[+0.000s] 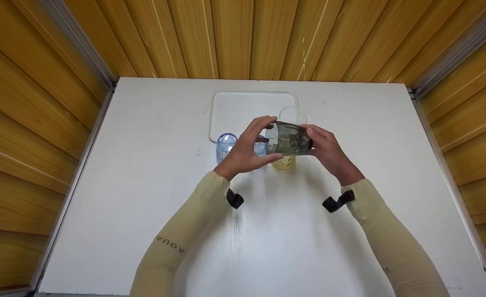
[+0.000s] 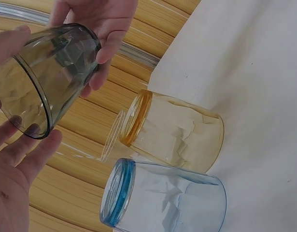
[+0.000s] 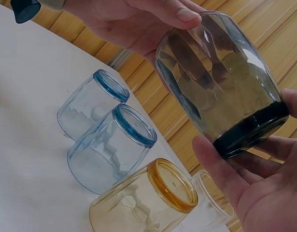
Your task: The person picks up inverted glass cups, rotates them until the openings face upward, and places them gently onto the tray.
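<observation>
Both hands hold a smoky grey-green glass [image 1: 294, 139] tipped on its side above the table. Spread around its mouth, the left hand [image 1: 249, 152] has its fingertips and thumb at the rim. The right hand [image 1: 328, 149] grips the thick dark base, thumb on one side and fingers on the other. Below stand a yellow glass [image 3: 141, 205] and two blue glasses, one [image 3: 112, 150] beside the yellow one and another [image 3: 88, 108] farther along the row. All three are upside down, bases up. A clear glass [image 3: 206, 198] is partly hidden behind the yellow one.
A white tray [image 1: 253, 93] lies toward the back of the white table [image 1: 152, 165]. The glasses stand near its front edge. Wood-patterned panels [image 1: 230, 41] enclose the table at the back and both sides.
</observation>
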The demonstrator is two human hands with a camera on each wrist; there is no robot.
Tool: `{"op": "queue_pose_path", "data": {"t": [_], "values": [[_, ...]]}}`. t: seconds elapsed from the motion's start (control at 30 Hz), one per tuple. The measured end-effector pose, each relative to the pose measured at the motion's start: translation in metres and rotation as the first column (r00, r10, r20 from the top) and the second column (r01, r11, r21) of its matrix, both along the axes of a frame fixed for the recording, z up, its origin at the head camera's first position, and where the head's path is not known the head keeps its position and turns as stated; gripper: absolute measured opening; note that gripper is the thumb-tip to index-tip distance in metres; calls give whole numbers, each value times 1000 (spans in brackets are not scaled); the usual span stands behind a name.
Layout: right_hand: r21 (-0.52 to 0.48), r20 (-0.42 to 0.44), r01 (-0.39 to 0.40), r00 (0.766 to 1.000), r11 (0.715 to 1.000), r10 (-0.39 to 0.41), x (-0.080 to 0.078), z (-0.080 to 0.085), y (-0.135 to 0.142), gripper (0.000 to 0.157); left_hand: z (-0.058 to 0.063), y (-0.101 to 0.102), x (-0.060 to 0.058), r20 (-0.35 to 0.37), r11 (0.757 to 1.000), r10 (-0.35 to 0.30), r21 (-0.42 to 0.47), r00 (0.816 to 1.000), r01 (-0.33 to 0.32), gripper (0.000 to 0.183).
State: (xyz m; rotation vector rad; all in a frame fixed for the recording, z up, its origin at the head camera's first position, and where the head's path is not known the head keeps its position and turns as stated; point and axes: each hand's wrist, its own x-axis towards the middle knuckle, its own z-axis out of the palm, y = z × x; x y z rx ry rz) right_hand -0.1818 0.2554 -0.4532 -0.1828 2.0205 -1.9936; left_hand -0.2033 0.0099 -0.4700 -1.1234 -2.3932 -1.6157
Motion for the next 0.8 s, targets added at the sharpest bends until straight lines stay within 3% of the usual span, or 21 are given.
{"op": "queue_pose_path", "data": {"t": [0.3,0.6,0.8], "values": [[64,10,11,1000,998,-12,-2,-2,-1,49,2,-3,-1,15,1000,20,13,1000,-20,84],[78,-9,59,998,995,-59,-2,-5,1,47,8,-11,-4,-9,996,93,-1,996,-93,83],[160,-32,93,996,983,-89,-3,-7,0,49,10,-19,-6,-24,994,109,27,994,-108,83]]}}
